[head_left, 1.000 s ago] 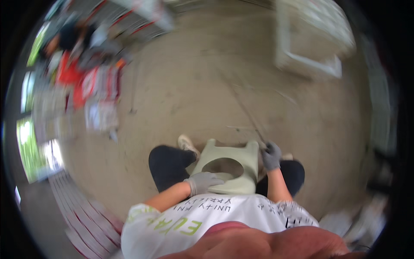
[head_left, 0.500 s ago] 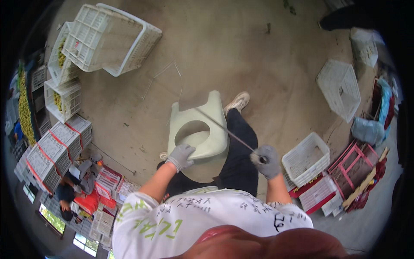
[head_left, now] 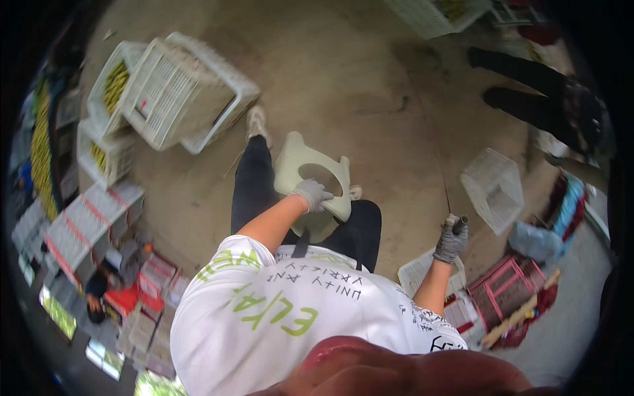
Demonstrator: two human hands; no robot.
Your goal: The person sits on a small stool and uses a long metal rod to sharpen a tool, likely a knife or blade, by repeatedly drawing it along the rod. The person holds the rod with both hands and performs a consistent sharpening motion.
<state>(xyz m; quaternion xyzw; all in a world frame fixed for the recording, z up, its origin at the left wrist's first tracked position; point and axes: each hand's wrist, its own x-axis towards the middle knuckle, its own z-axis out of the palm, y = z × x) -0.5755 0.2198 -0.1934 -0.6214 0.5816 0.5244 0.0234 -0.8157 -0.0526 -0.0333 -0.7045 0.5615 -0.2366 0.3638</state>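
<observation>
My left hand (head_left: 314, 193), in a pale grey glove, grips a pale green plastic stool (head_left: 291, 164) at the rim of its big round hole. The stool is tilted and hangs between my legs. Out to the right, my right hand (head_left: 451, 239) in a darker grey glove is closed round the dark, tube-like handle (head_left: 463, 223) of a long thin rod. The rod (head_left: 444, 173) stretches away over the floor as a faint line, its far end too blurred to make out.
Stacked white crates (head_left: 173, 92), some with yellow-green fruit, stand at far left. Bundled cartons (head_left: 92, 221) lie below them. A white crate (head_left: 492, 188) sits at right, near a pink frame (head_left: 507, 290). A person's dark-clad legs (head_left: 522, 89) are at far right; another person sits lower left.
My left hand has shifted from the stool's near edge to its hole, and the stool is tilted. My right hand has swung right, taking the rod off the stool. My legs have changed position.
</observation>
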